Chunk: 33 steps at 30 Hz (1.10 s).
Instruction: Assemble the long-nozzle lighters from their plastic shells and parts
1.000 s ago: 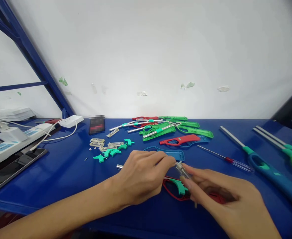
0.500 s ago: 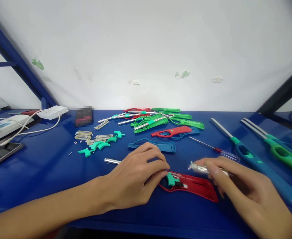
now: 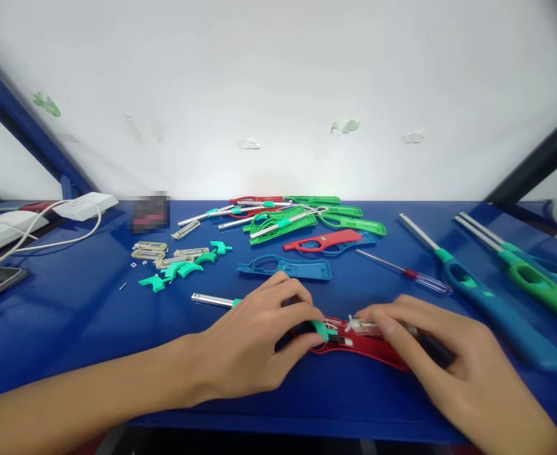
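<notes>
A red lighter shell half (image 3: 377,352) lies on the blue table with its hollow side up. Inside sit a turquoise trigger (image 3: 322,330) and a black-and-white igniter piece (image 3: 339,340). Thumb and forefinger of my left hand (image 3: 263,338) pinch the trigger, and that hand covers the shell's front end. A metal lighter tube (image 3: 212,300) sticks out to its left. My right hand (image 3: 442,357) is closed on a clear fuel tank (image 3: 364,326), its valve end pointing left, over the shell; whether the tank touches it I cannot tell.
Behind my hands lie a blue shell half (image 3: 306,269), a red shell (image 3: 325,240) and a pile of green shells with tubes (image 3: 297,221). Loose turquoise triggers (image 3: 190,270) and clear tanks (image 3: 150,251) lie left. A screwdriver (image 3: 425,281) and a blue lighter (image 3: 487,303) lie right.
My right hand has moved left with the fuel tank, bringing it from beside the red shell to over it. My left finger and thumb now sit on the trigger.
</notes>
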Each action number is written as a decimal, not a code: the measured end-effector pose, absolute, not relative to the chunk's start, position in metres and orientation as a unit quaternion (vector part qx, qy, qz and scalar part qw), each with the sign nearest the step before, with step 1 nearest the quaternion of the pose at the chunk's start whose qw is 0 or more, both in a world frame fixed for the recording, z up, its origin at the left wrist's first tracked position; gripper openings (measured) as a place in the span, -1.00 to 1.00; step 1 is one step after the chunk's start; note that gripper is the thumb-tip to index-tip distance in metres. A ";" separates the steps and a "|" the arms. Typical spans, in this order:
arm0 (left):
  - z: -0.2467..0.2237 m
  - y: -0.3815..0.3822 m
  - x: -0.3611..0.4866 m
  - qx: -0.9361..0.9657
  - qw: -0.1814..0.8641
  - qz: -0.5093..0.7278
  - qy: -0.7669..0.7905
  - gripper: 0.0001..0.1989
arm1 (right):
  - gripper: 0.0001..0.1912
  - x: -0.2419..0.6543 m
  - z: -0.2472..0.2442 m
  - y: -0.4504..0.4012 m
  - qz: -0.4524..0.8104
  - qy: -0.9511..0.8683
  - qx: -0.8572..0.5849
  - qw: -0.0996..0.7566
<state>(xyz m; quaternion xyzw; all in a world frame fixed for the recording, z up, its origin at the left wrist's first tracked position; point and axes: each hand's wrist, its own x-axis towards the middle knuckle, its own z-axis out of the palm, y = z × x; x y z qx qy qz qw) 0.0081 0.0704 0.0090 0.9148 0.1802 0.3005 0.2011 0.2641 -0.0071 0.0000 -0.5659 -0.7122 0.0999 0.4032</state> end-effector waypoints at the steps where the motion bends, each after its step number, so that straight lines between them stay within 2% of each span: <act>1: 0.009 0.070 0.008 0.914 0.203 0.301 0.179 -0.82 | -0.76 0.264 -0.001 -0.008 0.100 -0.712 -0.569 0.399; 20: 0.006 0.070 0.009 0.903 0.252 0.281 0.203 -0.84 | -0.73 0.266 -0.003 -0.011 0.141 -0.715 -0.589 0.349; 33: 0.007 0.069 0.007 0.900 0.263 0.282 0.205 -0.83 | -0.73 0.266 -0.002 -0.013 0.156 -0.707 -0.589 0.358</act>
